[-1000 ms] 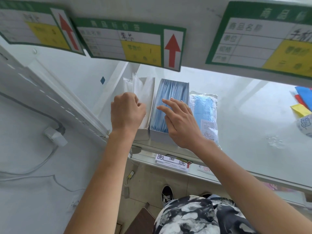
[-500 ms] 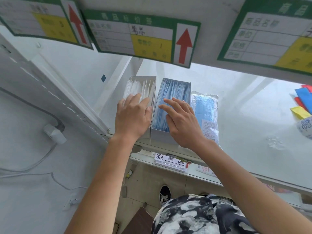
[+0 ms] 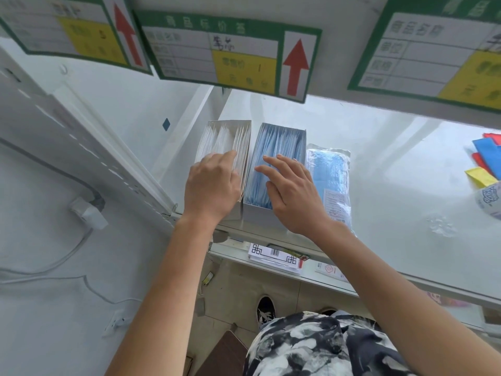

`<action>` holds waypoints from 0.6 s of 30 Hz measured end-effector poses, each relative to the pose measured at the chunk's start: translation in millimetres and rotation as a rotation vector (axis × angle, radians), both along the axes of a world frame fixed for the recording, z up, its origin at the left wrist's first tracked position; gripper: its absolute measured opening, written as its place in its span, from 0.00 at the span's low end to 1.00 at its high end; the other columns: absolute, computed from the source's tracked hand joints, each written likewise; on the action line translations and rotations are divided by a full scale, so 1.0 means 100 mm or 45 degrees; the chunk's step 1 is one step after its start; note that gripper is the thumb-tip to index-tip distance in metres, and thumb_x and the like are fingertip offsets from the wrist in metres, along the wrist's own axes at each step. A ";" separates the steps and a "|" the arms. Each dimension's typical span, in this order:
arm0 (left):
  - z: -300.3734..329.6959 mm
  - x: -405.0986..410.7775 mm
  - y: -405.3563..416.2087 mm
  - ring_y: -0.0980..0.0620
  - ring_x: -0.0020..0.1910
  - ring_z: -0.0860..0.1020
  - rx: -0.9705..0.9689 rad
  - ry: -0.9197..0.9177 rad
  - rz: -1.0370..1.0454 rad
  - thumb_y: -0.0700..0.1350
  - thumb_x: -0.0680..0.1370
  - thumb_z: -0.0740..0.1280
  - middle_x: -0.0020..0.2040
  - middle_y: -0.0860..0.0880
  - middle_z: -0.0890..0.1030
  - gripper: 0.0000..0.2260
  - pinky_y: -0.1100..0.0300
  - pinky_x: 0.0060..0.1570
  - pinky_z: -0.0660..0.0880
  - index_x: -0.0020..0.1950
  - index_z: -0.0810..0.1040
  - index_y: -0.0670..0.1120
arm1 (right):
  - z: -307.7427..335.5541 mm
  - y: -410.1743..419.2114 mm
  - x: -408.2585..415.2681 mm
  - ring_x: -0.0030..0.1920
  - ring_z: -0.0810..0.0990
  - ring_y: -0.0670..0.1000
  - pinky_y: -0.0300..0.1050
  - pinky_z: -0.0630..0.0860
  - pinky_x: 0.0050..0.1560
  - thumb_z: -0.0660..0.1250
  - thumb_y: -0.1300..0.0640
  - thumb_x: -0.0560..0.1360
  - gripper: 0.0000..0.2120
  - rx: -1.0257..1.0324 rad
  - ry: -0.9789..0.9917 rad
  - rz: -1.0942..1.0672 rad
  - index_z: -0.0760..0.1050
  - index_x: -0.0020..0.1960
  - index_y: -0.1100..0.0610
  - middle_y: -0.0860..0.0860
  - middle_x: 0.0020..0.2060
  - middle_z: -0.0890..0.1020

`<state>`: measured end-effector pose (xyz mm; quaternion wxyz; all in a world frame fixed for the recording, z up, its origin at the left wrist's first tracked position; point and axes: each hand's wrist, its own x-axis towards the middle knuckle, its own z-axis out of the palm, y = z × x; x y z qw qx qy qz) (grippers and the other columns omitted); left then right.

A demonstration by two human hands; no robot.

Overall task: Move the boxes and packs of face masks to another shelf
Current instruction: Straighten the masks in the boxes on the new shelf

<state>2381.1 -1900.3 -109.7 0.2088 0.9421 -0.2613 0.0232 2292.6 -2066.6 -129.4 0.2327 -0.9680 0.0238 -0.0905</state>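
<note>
Your left hand [image 3: 212, 185] lies flat and unclenched on the white mask box [image 3: 225, 139], your right hand [image 3: 294, 195] spread loose over the adjoining blue mask box [image 3: 279, 142].

Green price labels [image 3: 233, 54] hang above coloured papers [image 3: 485, 158].

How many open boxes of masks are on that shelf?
2, side by side: the white-mask box under the left hand, the blue-mask box under the right hand.
</note>
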 end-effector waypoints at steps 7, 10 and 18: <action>0.03 0.01 0.05 0.43 0.71 0.75 -0.114 -0.073 -0.013 0.41 0.82 0.64 0.73 0.43 0.75 0.16 0.43 0.68 0.72 0.71 0.78 0.46 | 0.04 -0.02 -0.01 0.80 0.57 0.56 0.57 0.53 0.80 0.53 0.48 0.86 0.20 -0.045 0.035 0.034 0.69 0.75 0.51 0.52 0.79 0.66; 0.02 0.01 0.04 0.42 0.69 0.76 -0.017 0.036 -0.068 0.46 0.84 0.64 0.75 0.43 0.73 0.16 0.41 0.66 0.72 0.70 0.79 0.46 | 0.04 -0.01 -0.02 0.82 0.54 0.56 0.58 0.50 0.80 0.50 0.43 0.86 0.23 -0.095 0.069 0.042 0.67 0.77 0.50 0.52 0.80 0.62; 0.00 0.09 0.09 0.41 0.70 0.75 -0.058 -0.052 -0.095 0.42 0.82 0.66 0.73 0.42 0.75 0.13 0.40 0.68 0.71 0.66 0.82 0.45 | 0.03 0.03 -0.01 0.82 0.51 0.56 0.61 0.44 0.81 0.49 0.42 0.85 0.25 -0.165 0.085 0.027 0.65 0.78 0.50 0.53 0.81 0.61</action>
